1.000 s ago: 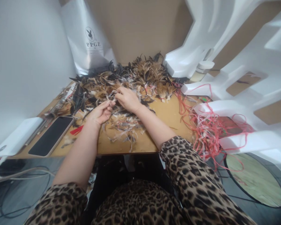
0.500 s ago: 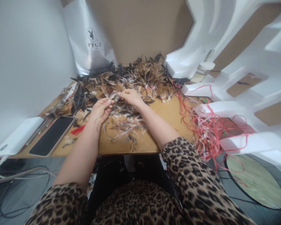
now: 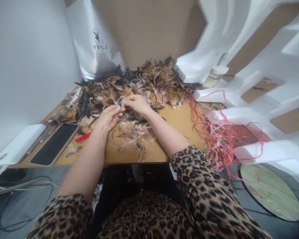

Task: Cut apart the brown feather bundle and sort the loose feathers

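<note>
My left hand (image 3: 111, 117) and my right hand (image 3: 137, 103) meet above the table, thumbs and fingers pinched close together. Between them is a small feather (image 3: 120, 101), pale and dark, its lower end hidden by my fingertips. Both hands appear closed on it. Just behind them spreads a heap of brown and black feathers (image 3: 155, 78). Loose pale feather bits (image 3: 133, 131) lie on the wooden table (image 3: 117, 154) between my forearms.
To the left lie a phone (image 3: 55, 143), a white power bank (image 3: 19, 144) with a cable and a red strip (image 3: 83, 137). Tangled red ribbon (image 3: 220, 142) hangs over white foam pieces (image 3: 266, 151) on the right. A silver bag (image 3: 97, 43) and a lidded jar (image 3: 215, 75) stand behind.
My hands have come slightly closer together, the left fingertips shifting a little right and the right fingertips a little left. The things on the table stay as they were.
</note>
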Demonstrator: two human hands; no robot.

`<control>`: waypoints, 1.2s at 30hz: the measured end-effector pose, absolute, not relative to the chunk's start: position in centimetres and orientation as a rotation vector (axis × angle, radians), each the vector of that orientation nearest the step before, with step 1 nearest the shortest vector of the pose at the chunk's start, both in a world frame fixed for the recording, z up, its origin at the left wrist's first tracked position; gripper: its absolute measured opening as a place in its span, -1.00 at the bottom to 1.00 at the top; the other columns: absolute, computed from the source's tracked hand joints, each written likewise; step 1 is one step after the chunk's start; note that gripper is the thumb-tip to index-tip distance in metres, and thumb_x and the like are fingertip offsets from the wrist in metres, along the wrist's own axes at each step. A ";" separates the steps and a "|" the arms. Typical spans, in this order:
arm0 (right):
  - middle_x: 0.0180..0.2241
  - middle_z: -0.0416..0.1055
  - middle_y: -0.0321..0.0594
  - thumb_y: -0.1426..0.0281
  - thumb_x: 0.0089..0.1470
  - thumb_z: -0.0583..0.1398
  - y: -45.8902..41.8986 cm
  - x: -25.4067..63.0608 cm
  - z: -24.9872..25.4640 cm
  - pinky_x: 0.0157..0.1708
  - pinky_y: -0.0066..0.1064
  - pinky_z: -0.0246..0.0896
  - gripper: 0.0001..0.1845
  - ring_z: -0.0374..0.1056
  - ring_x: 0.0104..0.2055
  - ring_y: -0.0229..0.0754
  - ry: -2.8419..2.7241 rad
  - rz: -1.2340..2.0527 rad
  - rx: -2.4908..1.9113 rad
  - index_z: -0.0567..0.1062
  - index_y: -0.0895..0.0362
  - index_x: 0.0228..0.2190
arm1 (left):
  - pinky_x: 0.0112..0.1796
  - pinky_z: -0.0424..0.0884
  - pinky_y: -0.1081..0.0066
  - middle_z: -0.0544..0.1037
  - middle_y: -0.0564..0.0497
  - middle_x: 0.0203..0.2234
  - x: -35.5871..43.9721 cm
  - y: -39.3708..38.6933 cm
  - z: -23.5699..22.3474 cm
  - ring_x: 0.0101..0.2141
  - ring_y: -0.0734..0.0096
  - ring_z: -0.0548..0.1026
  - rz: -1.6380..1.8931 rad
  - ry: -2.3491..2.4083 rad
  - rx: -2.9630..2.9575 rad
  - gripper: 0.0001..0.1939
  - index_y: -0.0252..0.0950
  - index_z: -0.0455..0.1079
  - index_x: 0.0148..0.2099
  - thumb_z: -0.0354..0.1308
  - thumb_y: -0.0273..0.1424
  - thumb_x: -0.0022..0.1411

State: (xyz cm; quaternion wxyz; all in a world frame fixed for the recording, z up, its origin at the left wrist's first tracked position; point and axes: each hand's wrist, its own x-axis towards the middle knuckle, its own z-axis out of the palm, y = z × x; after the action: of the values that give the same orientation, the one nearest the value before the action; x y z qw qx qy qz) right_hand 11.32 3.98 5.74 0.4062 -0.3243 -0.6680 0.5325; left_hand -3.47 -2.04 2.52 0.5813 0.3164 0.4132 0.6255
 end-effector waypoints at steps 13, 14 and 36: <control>-0.59 0.29 -0.38 0.32 -0.13 0.20 3.5 11.0 5.8 -0.44 -0.54 0.07 -0.78 0.12 -0.52 -0.42 -1.858 1.141 -0.773 0.42 0.26 -0.57 | -0.65 0.28 0.74 0.55 -0.06 -0.54 -3.4 -2.1 2.5 -0.64 0.67 0.42 1.384 0.976 0.798 -0.84 -0.47 0.45 -0.35 0.30 -0.58 -0.08; -0.58 0.31 -0.37 0.32 -0.12 0.20 3.6 11.0 5.7 -0.44 -0.54 0.08 -0.78 0.13 -0.52 -0.42 -1.860 1.139 -0.771 0.43 0.27 -0.55 | -0.65 0.28 0.74 0.54 -0.05 -0.55 -3.5 -2.1 2.5 -0.64 0.67 0.41 1.396 0.978 0.800 -0.83 -0.46 0.45 -0.35 0.30 -0.57 -0.08; -0.20 0.44 -0.14 0.47 0.00 0.09 3.3 13.8 8.4 -0.21 -0.38 0.15 -0.74 0.34 -0.15 -0.12 -2.646 0.044 -1.030 0.53 0.12 -0.28 | -0.64 0.31 0.70 0.55 0.00 -0.47 -4.4 -1.8 2.8 -0.61 0.66 0.41 1.486 0.918 0.643 -0.90 -0.38 0.39 -0.36 0.21 -0.61 0.01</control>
State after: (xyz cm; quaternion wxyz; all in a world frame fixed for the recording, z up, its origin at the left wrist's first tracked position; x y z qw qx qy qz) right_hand 13.81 3.31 8.42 0.1504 -0.3587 -0.9211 0.0153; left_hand -4.42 -1.85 2.79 0.5975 0.2770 0.3954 0.6402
